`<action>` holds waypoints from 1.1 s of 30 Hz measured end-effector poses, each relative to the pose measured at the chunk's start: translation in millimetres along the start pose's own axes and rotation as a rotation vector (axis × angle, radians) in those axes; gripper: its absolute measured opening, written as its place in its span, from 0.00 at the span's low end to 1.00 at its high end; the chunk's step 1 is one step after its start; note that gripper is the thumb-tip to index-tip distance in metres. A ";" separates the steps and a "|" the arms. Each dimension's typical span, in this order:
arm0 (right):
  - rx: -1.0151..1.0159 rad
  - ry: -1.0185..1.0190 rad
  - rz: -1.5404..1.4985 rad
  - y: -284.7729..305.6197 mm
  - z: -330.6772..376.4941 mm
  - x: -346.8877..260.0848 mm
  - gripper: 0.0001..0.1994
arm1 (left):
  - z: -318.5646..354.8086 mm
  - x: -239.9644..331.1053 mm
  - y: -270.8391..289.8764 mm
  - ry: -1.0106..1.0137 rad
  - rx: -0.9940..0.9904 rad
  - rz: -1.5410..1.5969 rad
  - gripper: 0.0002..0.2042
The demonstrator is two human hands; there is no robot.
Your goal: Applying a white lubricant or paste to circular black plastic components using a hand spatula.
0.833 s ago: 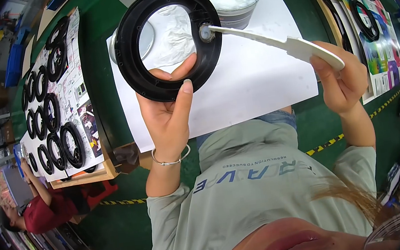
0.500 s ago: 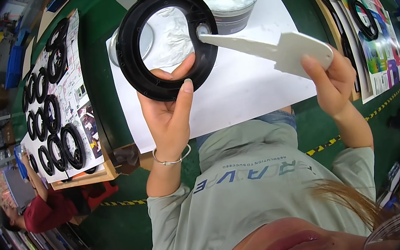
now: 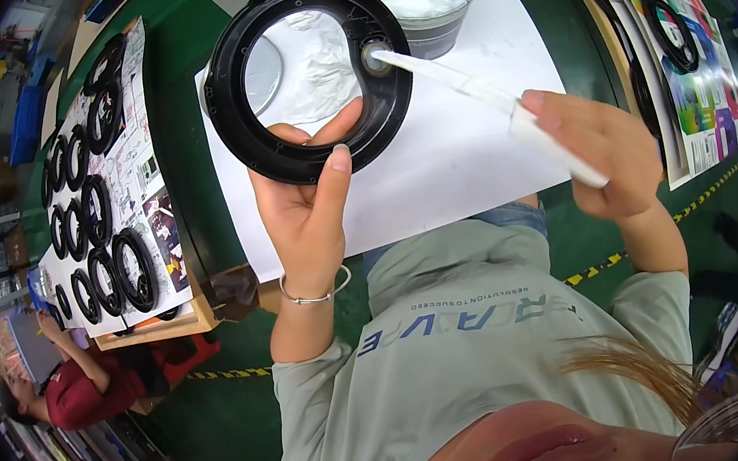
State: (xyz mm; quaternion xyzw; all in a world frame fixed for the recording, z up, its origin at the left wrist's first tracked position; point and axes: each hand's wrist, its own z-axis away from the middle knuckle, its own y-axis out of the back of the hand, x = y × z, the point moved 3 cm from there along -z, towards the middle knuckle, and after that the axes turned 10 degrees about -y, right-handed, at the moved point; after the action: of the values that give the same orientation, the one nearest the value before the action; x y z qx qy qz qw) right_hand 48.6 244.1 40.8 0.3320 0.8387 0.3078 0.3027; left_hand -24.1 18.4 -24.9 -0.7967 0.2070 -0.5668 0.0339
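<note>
At twelve o'clock, the left hand [image 3: 303, 229] grips a black ring [image 3: 226, 87]; the right hand [image 3: 609, 144] pinches a spatula [image 3: 480, 90], tip at the ring's three-o'clock socket [image 3: 377, 68]: pale paste shows, smearing seems unfinished.

Head-worn, the left one of two side-by-side fisheyes looks steeply down, toward the wearer's front. The shirt [image 3: 509, 342] is near, filling the lower middle; the hands [image 3: 302, 222] are farther off, and the counter [image 3: 182, 79] reaches the top. Straight edges bend at the sides.
</note>
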 end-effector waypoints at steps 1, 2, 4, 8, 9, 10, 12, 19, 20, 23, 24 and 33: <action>-0.049 0.005 0.065 0.8 -1.6 -4.6 0.13 | -0.3 -0.2 -0.2 0.001 -0.002 0.001 0.13; -0.049 0.003 0.066 -1.9 -3.0 -5.3 0.13 | -0.7 -0.4 -0.4 -0.002 -0.010 0.005 0.13; 0.075 0.131 0.145 -6.2 -3.7 -9.6 0.09 | -1.0 -0.2 -1.0 -0.004 -0.017 0.008 0.13; 0.060 0.109 0.118 -4.1 -1.7 -9.9 0.10 | -0.5 0.1 0.1 -0.002 -0.005 0.005 0.14; 0.060 0.110 0.118 -0.7 -1.9 -9.3 0.10 | -0.1 0.1 0.4 -0.001 -0.015 0.015 0.14; 0.022 0.062 0.086 3.1 -3.0 -6.7 0.11 | 0.0 0.0 0.4 -0.001 -0.015 0.015 0.14; -0.015 0.014 0.055 3.6 -3.9 -4.5 0.13 | 0.4 0.2 0.5 -0.003 -0.015 0.017 0.14; 0.021 0.014 0.039 0.2 -3.6 -4.1 0.16 | 1.2 0.6 0.9 -0.012 -0.038 -0.003 0.14; 0.023 0.014 0.041 0.0 -3.7 -4.2 0.16 | 1.1 1.6 -1.0 -0.015 -0.034 0.001 0.14; 0.025 0.007 0.046 -0.5 -3.0 -3.3 0.16 | 1.1 1.0 0.4 -0.023 -0.042 0.003 0.14; 0.026 0.007 0.047 -0.6 -3.5 -3.5 0.16 | 1.0 0.7 1.0 -0.026 -0.055 0.002 0.14; 0.013 -0.029 -0.022 4.3 -5.3 -0.4 0.14 | 0.3 0.6 0.4 -0.031 -0.045 0.000 0.14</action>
State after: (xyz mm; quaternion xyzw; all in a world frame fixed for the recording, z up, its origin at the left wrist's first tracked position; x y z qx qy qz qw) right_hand 46.7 244.7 47.3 0.3292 0.8398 0.2941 0.3160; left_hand -23.8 17.7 -24.6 -0.8059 0.2195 -0.5495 0.0191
